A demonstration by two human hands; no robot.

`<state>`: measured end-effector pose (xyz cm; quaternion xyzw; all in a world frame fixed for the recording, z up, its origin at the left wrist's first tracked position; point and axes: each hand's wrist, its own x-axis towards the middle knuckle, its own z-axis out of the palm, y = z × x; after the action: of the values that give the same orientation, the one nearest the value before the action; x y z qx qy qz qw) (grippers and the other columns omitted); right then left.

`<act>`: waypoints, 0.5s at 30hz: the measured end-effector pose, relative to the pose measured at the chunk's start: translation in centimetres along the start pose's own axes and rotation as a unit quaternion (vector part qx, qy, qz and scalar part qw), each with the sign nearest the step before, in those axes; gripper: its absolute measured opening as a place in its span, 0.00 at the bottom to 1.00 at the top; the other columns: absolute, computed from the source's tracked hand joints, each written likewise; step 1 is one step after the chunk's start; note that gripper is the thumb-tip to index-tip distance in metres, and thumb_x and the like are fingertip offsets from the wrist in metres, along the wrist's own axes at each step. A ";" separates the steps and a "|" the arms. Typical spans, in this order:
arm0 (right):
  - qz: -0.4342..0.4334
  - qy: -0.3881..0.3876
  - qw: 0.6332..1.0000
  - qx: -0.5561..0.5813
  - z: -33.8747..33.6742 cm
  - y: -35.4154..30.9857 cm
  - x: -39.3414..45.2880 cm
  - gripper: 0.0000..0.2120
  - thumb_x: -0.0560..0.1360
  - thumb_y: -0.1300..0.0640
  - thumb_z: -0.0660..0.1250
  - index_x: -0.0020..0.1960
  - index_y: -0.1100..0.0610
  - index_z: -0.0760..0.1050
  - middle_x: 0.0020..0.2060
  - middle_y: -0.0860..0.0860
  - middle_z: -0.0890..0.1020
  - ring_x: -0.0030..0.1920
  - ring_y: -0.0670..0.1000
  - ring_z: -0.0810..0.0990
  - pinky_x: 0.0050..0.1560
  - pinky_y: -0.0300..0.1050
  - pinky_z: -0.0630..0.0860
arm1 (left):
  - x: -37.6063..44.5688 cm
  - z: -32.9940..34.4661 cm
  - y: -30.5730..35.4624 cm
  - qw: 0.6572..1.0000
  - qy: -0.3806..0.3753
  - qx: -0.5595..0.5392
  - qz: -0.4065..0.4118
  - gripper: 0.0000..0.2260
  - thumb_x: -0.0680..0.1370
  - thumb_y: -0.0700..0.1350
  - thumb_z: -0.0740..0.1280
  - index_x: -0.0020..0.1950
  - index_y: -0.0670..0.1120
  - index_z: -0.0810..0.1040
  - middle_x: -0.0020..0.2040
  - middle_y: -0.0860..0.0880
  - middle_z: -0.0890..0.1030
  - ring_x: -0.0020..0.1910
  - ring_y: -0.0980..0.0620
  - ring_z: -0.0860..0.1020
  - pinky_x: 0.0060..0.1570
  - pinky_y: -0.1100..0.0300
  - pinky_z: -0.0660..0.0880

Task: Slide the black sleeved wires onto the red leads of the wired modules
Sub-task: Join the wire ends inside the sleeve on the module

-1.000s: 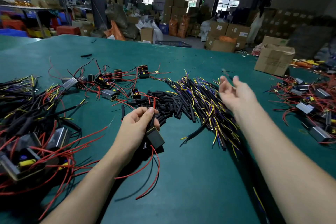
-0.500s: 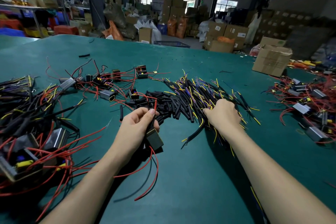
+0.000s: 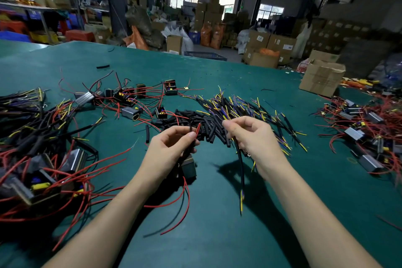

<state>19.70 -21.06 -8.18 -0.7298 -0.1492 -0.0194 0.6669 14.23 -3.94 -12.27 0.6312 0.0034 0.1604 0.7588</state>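
Note:
My left hand grips a wired module just above the green table, pinching one of its red leads upright between thumb and forefinger. Other red and black leads trail down from the module toward me. My right hand pinches a black sleeved wire near its top; the wire hangs down with yellow and blue tips at its lower end. The two hands are a short gap apart, above a heap of short black sleeves. Behind my right hand lies the pile of black sleeved wires.
Heaps of wired modules with red leads lie at the left, back centre and right. A cardboard box stands at the table's far right edge. Bare green table surface lies between my forearms.
My right hand came down from an open reach, dug into the sleeved-wire pile, and now holds one wire lifted beside the left hand. The left hand has kept its module throughout.

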 end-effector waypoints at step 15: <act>0.003 -0.077 0.996 -0.049 2.0 1.5 -1.9 0.05 0.74 0.65 0.68 0.42 0.57 0.82 0.30 0.47 0.80 0.30 0.41 0.76 0.31 0.28 0.68 | -0.5 0.4 0.3 0.997 -0.020 0.078 0.018 0.06 0.75 0.45 0.70 0.44 0.42 0.81 0.32 0.46 0.75 0.27 0.60 0.71 0.27 0.72 0.66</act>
<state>17.91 -19.61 -10.32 -0.7610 -0.1970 0.0314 0.6173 13.74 -4.38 -12.06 0.6915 -0.0106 0.1603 0.7043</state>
